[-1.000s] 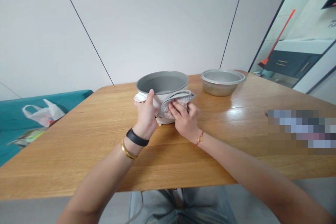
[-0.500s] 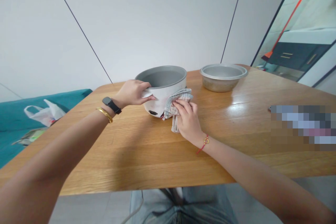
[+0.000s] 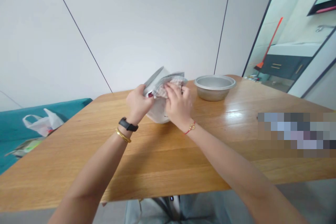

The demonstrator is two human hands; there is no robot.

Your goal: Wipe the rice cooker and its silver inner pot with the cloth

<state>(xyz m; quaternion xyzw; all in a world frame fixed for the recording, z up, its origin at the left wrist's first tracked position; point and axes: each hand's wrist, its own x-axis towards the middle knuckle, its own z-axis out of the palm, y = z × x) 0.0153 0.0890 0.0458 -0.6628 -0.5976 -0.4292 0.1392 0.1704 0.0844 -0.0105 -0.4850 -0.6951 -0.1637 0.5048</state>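
Observation:
A white cooker pot with a grey inside stands tilted on the wooden table, its rim tipped up and away toward the wall. My left hand is closed on the pot's left side near the rim. My right hand presses a checked grey cloth against the upper rim, fingers closed over it. Both hands meet at the pot.
A metal bowl sits on the table to the right of the pot. A teal bench at the left carries a white plastic bag. A blurred patch covers something at the table's right. A doorway with an orange broom opens at the right.
The pot went from standing flat to tilted up on its edge. My right hand moved the cloth from the pot's lower side up to its rim. My left hand shifted its hold on the left side.

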